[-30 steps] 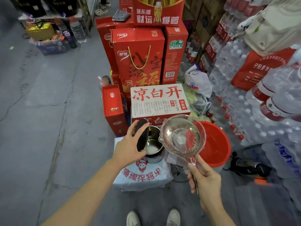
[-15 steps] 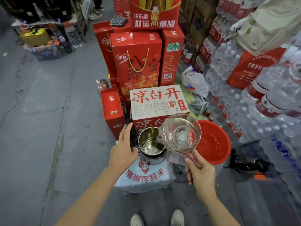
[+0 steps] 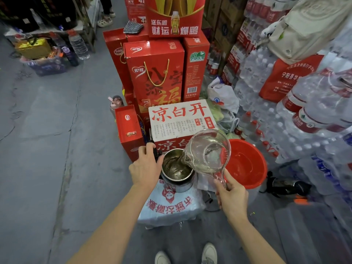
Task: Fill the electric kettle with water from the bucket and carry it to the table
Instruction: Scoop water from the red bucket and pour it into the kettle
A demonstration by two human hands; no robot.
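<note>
A steel electric kettle (image 3: 178, 184) stands open on a white printed pack (image 3: 171, 206), rippling water inside it. My left hand (image 3: 145, 167) grips the kettle's black handle and lid at its left side. My right hand (image 3: 231, 197) holds the handle of a clear plastic ladle (image 3: 208, 152), tilted left with its spout over the kettle's mouth and water running in. A red bucket (image 3: 247, 162) with water in it sits just right of the kettle.
Red gift boxes (image 3: 154, 73) and a white carton (image 3: 181, 119) stand close behind the kettle. Stacked packs of water bottles (image 3: 285, 121) fill the right side. A black object (image 3: 285, 185) lies on the floor by the bucket. Grey concrete floor (image 3: 47, 149) stretches to the left.
The ladle has tipped further toward the kettle and water now pours into it. My left hand has pulled the lid back and settled on the handle.
</note>
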